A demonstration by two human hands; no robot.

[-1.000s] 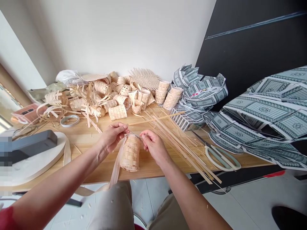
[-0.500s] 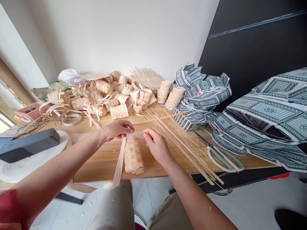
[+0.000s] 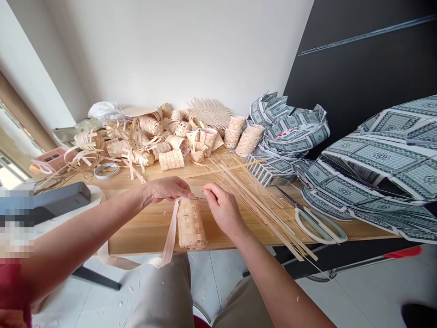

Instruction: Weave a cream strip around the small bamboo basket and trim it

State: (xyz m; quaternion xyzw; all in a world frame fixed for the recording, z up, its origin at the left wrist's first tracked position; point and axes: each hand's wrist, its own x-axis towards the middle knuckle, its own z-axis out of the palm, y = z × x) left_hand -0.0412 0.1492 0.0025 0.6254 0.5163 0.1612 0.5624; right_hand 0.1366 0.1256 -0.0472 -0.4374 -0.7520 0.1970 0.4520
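Note:
A small woven wood-strip basket (image 3: 191, 224) stands tilted at the table's front, its weave pale and tight. Above its rim, my left hand (image 3: 167, 190) and my right hand (image 3: 221, 209) pinch a thin dark strand (image 3: 198, 197) stretched between them. A long, pale flat strip (image 3: 170, 234) hangs from the basket's left side over the table edge and down past my lap. My left fingertips are close to the rim, and my right hand is just above the basket's right side.
Scissors with pale handles (image 3: 319, 226) lie to the right, beyond loose wooden strips (image 3: 259, 212). Woven pieces (image 3: 153, 141) heap at the back of the wooden table (image 3: 143, 237). Folded green-patterned paper (image 3: 378, 168) stands on the right. A tape roll (image 3: 107, 170) and dark case (image 3: 61, 198) sit left.
My left hand has moved right and turned over the basket's rim. The basket has shifted slightly right and stands lower in view. The strand is now held more level between my hands.

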